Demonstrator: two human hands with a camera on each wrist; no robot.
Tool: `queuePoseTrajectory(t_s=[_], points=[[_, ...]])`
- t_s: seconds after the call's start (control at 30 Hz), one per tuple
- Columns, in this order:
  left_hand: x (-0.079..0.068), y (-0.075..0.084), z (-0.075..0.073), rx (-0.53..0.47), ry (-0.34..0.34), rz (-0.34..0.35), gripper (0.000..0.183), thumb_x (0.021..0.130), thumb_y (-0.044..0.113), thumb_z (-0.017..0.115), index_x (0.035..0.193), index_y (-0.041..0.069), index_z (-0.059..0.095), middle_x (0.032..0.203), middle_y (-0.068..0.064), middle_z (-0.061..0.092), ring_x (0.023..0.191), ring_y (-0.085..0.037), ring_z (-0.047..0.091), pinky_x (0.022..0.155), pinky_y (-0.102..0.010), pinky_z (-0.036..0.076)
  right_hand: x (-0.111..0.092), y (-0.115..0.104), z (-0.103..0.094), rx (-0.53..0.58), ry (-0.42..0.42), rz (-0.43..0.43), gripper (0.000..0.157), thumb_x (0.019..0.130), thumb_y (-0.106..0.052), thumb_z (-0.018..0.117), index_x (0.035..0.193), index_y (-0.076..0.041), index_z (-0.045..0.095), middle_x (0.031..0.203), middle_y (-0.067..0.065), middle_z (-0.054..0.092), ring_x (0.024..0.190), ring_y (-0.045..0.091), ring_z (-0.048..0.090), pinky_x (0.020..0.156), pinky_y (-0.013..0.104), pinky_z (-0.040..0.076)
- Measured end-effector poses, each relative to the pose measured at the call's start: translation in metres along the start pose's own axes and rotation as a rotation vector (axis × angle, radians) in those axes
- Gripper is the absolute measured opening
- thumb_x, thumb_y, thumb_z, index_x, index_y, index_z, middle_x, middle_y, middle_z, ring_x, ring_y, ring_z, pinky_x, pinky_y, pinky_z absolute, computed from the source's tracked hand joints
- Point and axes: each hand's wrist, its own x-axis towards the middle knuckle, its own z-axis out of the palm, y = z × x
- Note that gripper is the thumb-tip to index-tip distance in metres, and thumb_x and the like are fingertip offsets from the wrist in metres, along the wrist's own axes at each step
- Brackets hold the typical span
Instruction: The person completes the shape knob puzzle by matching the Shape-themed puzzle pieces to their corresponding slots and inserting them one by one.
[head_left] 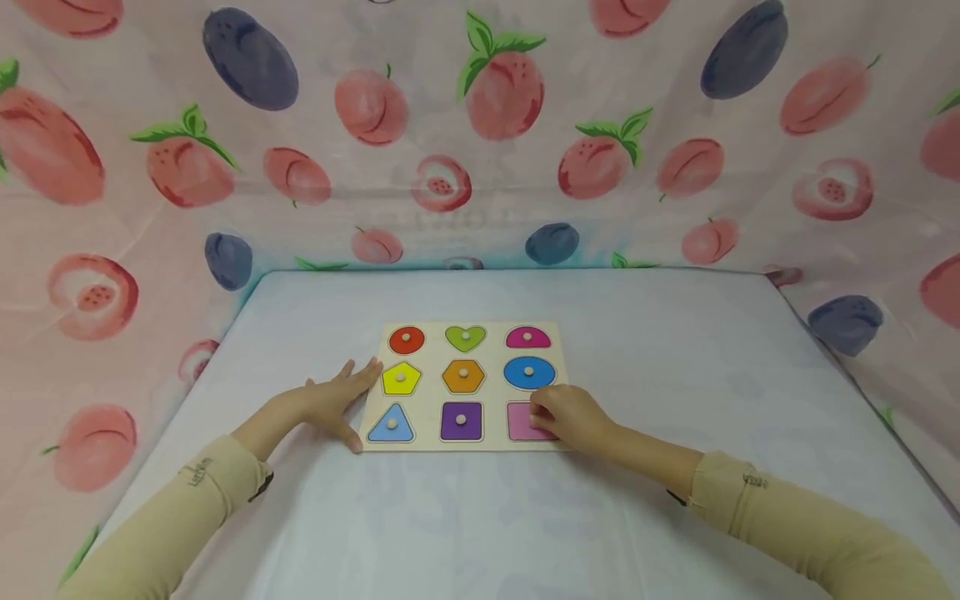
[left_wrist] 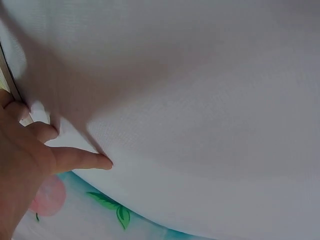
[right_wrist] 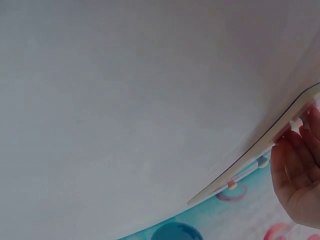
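Note:
A wooden knob puzzle board (head_left: 427,443) lies on the table, with colored shapes in rows. At its lower right corner my right hand (head_left: 573,418) pinches the knob of the pink rectangle piece (head_left: 519,422), which lies in its slot; the fingers hide the knob in the head view. In the right wrist view the curled fingers of that hand (right_wrist: 300,170) are at the board's face. My left hand (head_left: 335,402) spreads its fingers along the board's left edge, thumb near the lower left corner. The left wrist view shows this hand (left_wrist: 22,155) with fingers stretched out beside the board's edge.
Other knobbed pieces sit in the board, among them a purple square (head_left: 461,432), a blue oval (head_left: 517,380) and a light blue triangle (head_left: 391,434). A white cloth covers the table (head_left: 675,333). Fruit-print fabric (head_left: 315,225) hangs behind and at both sides.

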Motion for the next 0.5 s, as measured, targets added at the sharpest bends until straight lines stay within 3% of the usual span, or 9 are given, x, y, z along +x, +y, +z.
queuePoseTrajectory(t_s=[0.37, 0.5], points=[[0.0011, 0.0015, 0.0015, -0.001, 0.013, -0.016, 0.131, 0.057, 0.046, 0.086, 0.152, 0.011, 0.002, 0.160, -0.011, -0.001, 0.144, -0.044, -0.007, 0.092, -0.084, 0.003, -0.0003, -0.0004, 0.0004, 0.000, 0.022, -0.016, 0.016, 0.078, -0.016, 0.076, 0.072, -0.012, 0.062, 0.062, -0.006, 0.055, 0.061, 0.006, 0.045, 0.058, 0.018, 0.043], [-0.0011, 0.0023, 0.0063, -0.008, 0.012, -0.023, 0.131, 0.057, 0.045, 0.086, 0.152, 0.012, 0.003, 0.160, -0.010, 0.001, 0.144, -0.043, -0.005, 0.093, -0.083, 0.004, -0.0054, -0.0050, 0.0022, 0.030, 0.004, 0.016, 0.016, 0.079, -0.012, 0.075, 0.073, -0.010, 0.061, 0.065, -0.005, 0.054, 0.064, 0.007, 0.045, 0.059, 0.017, 0.044]])
